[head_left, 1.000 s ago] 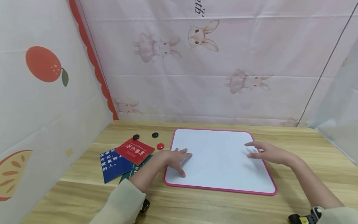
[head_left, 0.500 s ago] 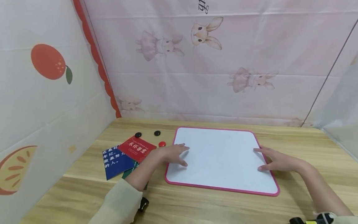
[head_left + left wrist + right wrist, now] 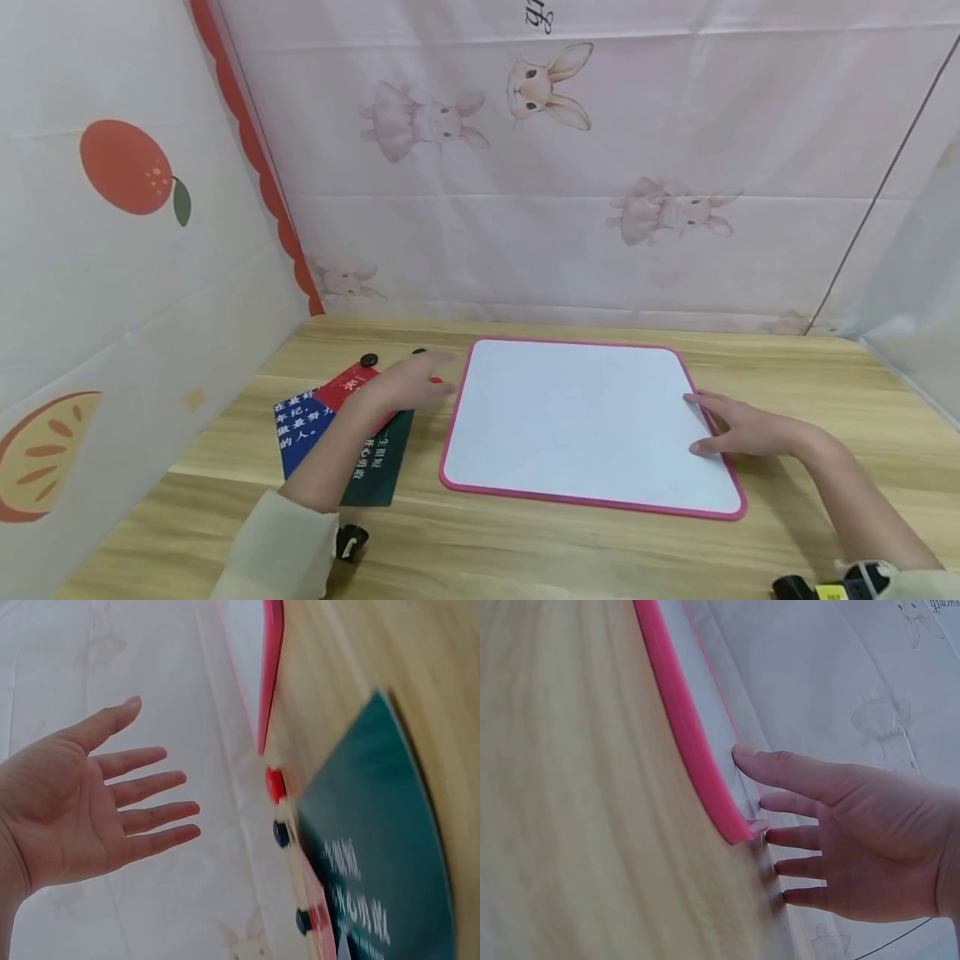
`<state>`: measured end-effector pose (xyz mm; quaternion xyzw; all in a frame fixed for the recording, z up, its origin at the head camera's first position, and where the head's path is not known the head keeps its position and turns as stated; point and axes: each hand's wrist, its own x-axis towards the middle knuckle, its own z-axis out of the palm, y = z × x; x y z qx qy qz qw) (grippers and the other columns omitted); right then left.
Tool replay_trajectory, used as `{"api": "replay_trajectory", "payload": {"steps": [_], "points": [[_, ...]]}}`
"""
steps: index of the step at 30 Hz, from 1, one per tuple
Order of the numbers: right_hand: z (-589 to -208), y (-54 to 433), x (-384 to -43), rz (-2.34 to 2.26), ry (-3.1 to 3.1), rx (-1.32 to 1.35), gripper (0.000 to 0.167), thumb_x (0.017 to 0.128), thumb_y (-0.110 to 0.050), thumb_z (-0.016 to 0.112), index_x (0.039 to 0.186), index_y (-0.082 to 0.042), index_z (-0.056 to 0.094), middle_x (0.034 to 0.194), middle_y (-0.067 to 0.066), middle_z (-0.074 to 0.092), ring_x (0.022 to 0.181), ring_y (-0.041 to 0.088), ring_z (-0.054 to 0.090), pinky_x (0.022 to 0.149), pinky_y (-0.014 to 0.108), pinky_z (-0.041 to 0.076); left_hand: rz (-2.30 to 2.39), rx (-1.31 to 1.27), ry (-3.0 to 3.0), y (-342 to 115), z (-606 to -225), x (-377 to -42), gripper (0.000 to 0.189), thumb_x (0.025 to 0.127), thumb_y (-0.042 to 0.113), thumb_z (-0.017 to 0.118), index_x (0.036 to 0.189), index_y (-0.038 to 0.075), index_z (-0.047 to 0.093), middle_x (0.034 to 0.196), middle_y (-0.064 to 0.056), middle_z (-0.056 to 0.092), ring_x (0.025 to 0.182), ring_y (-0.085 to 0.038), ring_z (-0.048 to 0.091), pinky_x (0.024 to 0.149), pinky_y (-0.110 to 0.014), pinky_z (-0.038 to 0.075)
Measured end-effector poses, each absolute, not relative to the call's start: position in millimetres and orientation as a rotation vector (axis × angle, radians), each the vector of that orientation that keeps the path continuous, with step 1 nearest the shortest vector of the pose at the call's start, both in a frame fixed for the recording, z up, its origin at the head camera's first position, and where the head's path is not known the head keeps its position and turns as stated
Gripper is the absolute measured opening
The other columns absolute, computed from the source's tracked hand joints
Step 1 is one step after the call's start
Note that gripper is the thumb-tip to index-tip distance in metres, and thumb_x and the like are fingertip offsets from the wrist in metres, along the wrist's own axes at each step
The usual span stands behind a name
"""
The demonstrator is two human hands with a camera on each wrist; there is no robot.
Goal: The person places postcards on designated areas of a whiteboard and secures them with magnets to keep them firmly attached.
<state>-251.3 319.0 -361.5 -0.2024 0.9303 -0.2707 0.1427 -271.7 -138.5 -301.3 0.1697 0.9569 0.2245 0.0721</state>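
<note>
A whiteboard [image 3: 577, 425] with a pink frame lies flat on the table. My right hand [image 3: 753, 429] rests at its right edge, thumb and index fingertip touching the white surface, and the right wrist view shows its fingers fairly straight. Over the cards and magnets, left of the board, hovers my left hand [image 3: 75, 802], fingers spread and nothing held. Beneath it are a red card [image 3: 341, 387], a blue card [image 3: 303, 433] and a dark green card [image 3: 382, 471], overlapping. A red magnet [image 3: 275, 784], partly hidden in the head view, lies near the board's left edge.
Two black magnets lie behind the cards: one black magnet [image 3: 368, 360] at the red card's corner, the other black magnet [image 3: 280, 833] nearer the red one. A printed curtain [image 3: 480, 167] closes off the back of the wooden table [image 3: 570, 550].
My left hand has come off the board's left side and moved left, over the cards and magnets. The right hand has moved slightly right and down onto the board's right edge.
</note>
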Motion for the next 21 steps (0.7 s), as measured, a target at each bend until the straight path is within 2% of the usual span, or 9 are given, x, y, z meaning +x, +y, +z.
{"api": "replay_trajectory", "payload": {"steps": [7, 14, 16, 21], "points": [[-359, 319, -251, -0.773, 2.689, -0.579, 0.086, 0.080, -0.035, 0.069, 0.137, 0.013, 0.025, 0.137, 0.039, 0.018, 0.123, 0.055, 0.016, 0.095, 0.066, 0.019, 0.631, 0.433, 2.932, -170, -300, -276, 0.060, 0.090, 0.029, 0.059, 0.139, 0.003, 0.037, 0.136, -0.020, 0.040, 0.120, -0.036, 0.040, 0.093, -0.051, 0.038], [-360, 318, -252, -0.779, 2.685, -0.572, 0.086, 0.080, -0.036, 0.069, 0.137, 0.012, 0.025, 0.138, 0.038, 0.018, 0.124, 0.054, 0.016, 0.095, 0.066, 0.019, 0.653, 0.289, 2.959, -192, -303, -282, 0.057, 0.092, 0.025, 0.055, 0.137, -0.004, 0.036, 0.134, -0.026, 0.040, 0.122, -0.041, 0.037, 0.096, -0.054, 0.032], [-361, 318, -252, -0.785, 2.681, -0.570, 0.086, 0.080, -0.035, 0.069, 0.138, 0.011, 0.024, 0.138, 0.038, 0.017, 0.124, 0.054, 0.016, 0.095, 0.066, 0.018, 0.666, 0.252, 2.959, -197, -304, -282, 0.057, 0.092, 0.026, 0.055, 0.136, -0.005, 0.036, 0.131, -0.027, 0.042, 0.118, -0.041, 0.041, 0.094, -0.054, 0.035], [-362, 318, -251, -0.793, 2.675, -0.563, 0.086, 0.080, -0.035, 0.069, 0.138, 0.011, 0.024, 0.139, 0.038, 0.017, 0.124, 0.054, 0.015, 0.095, 0.066, 0.018, 0.645, 0.142, 2.974, -208, -304, -281, 0.057, 0.092, 0.026, 0.054, 0.134, -0.009, 0.036, 0.129, -0.030, 0.042, 0.117, -0.043, 0.041, 0.093, -0.054, 0.036]]}}
